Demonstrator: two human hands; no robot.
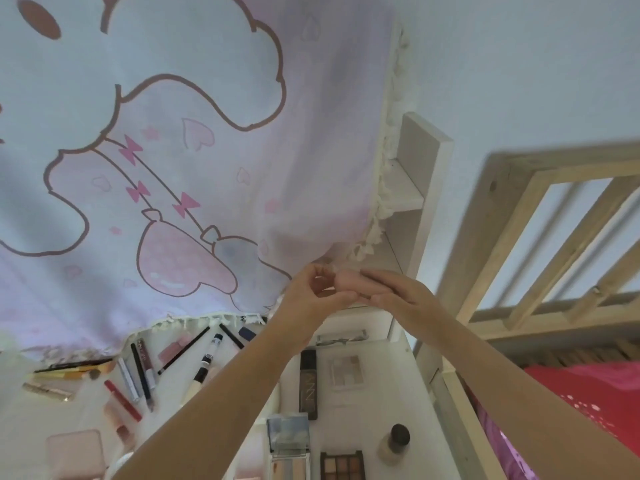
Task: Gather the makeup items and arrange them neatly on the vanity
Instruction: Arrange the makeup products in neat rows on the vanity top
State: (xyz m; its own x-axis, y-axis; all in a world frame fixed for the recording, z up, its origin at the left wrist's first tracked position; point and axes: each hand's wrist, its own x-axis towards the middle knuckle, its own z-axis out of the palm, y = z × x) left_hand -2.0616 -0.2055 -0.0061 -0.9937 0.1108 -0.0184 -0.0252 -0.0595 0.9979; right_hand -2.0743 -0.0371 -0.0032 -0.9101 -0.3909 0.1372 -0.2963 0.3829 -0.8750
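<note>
Forearms raised; left hand [313,296], right hand [398,292] pinch pink sponge [348,277] together.

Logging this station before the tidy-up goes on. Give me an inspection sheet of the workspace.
Surface: white vanity top, partly covered.
Job's things: pencils, red lipstick, dark tube, palettes, small bottle lying scattered.
Clutter: pink compact.
Grips: left hand and right hand raised together, pinching a small pinkish item.
Cables: nothing seen.
Surroundings: cartoon cloth, wooden bed rail, red bedding.
</note>
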